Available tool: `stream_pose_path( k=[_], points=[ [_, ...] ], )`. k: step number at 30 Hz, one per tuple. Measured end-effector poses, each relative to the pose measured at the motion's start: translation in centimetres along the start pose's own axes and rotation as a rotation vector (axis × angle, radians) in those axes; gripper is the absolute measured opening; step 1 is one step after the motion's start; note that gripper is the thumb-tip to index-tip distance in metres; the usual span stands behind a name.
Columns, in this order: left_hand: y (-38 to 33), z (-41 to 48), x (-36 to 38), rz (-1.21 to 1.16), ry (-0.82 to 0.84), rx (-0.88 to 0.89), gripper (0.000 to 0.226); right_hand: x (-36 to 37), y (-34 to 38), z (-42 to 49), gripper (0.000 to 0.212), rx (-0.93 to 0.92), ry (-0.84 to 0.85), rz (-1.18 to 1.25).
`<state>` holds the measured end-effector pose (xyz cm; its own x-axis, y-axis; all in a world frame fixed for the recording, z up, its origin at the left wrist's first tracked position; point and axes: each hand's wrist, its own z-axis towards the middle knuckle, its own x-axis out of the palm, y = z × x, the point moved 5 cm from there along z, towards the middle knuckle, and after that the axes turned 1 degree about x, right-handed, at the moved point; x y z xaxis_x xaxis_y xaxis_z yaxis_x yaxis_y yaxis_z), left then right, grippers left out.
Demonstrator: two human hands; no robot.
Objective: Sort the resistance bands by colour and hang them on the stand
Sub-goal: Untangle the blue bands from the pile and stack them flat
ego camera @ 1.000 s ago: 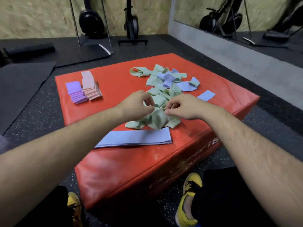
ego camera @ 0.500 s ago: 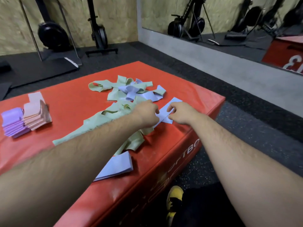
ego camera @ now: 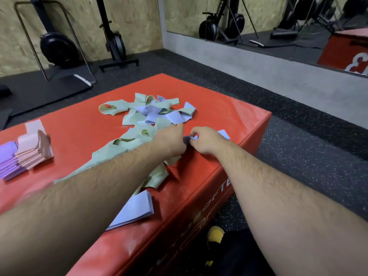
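On the red padded box [ego camera: 229,114], near its right edge, a loose blue band [ego camera: 224,134] lies flat, mostly hidden under the right hand [ego camera: 207,141]. Both hands pinch its near end: right fingers curled closed on it, left hand [ego camera: 171,141] closed beside, touching. Judged thin, light, limp and stretchy; grip an end fold, not the middle. Green bands [ego camera: 137,140] lie just left.
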<state>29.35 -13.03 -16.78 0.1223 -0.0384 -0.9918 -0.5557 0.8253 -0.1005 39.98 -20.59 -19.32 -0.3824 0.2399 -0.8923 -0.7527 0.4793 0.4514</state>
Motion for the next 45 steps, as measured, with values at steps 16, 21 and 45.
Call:
stream_pose_path(
  k=[16,21,45],
  points=[
    [3.1,0.7,-5.1,-0.697,-0.167,-0.149,0.022,-3.6,1.6,-1.1,0.045,0.049,-0.170,-0.050],
    [3.0,0.5,-10.1,-0.880,-0.217,-0.053,0.019,-6.1,5.3,-1.3,0.061,-0.138,-0.439,0.289],
    [21.6,-24.3,-15.8,-0.905,-0.302,-0.332,0.011,-1.2,28.5,-9.2,0.011,-0.551,0.176,0.349]
  ],
)
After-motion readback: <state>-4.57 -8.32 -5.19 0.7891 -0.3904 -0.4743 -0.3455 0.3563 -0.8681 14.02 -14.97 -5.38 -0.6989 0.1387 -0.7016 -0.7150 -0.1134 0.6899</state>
